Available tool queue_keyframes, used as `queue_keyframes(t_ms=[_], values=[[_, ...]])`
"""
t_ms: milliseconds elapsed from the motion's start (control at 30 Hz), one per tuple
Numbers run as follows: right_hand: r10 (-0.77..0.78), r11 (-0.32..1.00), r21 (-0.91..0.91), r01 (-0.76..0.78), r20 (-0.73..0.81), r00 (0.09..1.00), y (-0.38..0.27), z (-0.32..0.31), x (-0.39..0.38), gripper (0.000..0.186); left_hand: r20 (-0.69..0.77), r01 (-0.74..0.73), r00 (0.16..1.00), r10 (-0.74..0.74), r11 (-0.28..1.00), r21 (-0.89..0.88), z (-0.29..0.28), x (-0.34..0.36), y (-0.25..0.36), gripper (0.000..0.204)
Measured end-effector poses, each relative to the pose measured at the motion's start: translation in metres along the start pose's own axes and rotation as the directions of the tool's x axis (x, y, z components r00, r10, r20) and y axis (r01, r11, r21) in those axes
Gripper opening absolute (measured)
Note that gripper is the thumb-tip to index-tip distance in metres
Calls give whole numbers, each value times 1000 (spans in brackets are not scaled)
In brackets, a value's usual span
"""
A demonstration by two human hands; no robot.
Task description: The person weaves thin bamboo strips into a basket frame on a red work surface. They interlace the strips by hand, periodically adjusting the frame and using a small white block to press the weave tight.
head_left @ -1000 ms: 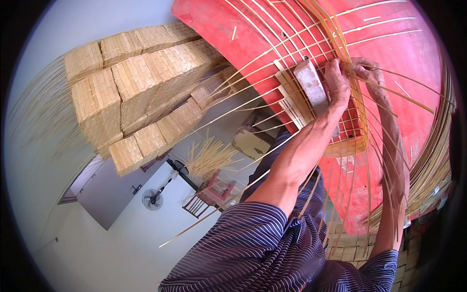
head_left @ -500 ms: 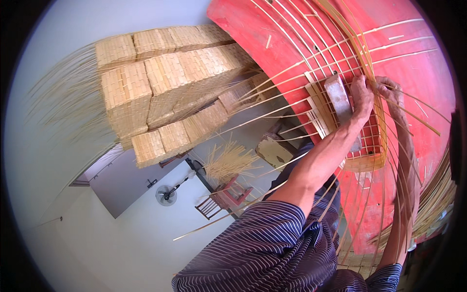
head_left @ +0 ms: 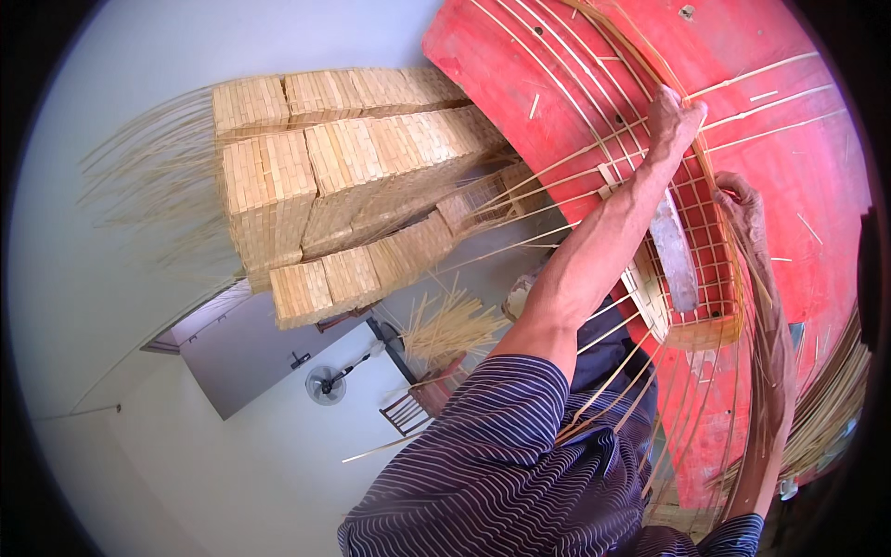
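Observation:
A half-woven bamboo basket [head_left: 713,243] lies on a red board, its base an open grid of strips with long loose ends. On the grid rests a flat, worn metal block [head_left: 676,260]. My left hand [head_left: 676,116] reaches across the weave, its fingers closed on the long bamboo strips that run along the far right side. Lower down on the same side, my right hand [head_left: 741,206] curls its fingers against the basket's edge, pinching a bamboo strip; the fingertips are partly hidden. Thin strips hang beside my right wrist.
The red board [head_left: 770,195] carries small bamboo scraps. Stacks of woven bamboo baskets [head_left: 269,176] stand at the left. Loose strips lie in a bundle [head_left: 821,399] at the right and a pile [head_left: 450,320] on the floor. A fan [head_left: 325,384] and a wooden chair [head_left: 406,413] are farther off.
My left hand has moved up and away along the strips, apart from my right hand. My right hand stays by the basket's edge. The strips it held out rightward now hang along its wrist.

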State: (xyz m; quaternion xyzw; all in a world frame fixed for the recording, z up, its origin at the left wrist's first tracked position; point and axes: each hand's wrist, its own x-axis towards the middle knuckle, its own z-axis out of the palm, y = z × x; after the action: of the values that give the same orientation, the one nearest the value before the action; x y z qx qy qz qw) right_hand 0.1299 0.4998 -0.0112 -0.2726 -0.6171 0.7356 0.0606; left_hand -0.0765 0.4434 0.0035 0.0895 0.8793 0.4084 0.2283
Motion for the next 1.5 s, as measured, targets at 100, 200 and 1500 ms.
queue_keyframes(t_ms=[100, 200, 1500], values=[[11, 1000, -28, -11, -4, 1000, -1, 1, 0, 17, 127, 22, 991, -44, 984, 174, -1, -1, 4, 16], [90, 995, -44, -90, -3, 996, -3, -2, -2, 22, 169, -70, 985, 42, 984, 162, -2, -6, 8, 16], [243, 969, -118, -216, 321, 915, -31, -12, 21, 50, 642, -189, 767, -4, 954, 232, -29, 10, 51, 76]])
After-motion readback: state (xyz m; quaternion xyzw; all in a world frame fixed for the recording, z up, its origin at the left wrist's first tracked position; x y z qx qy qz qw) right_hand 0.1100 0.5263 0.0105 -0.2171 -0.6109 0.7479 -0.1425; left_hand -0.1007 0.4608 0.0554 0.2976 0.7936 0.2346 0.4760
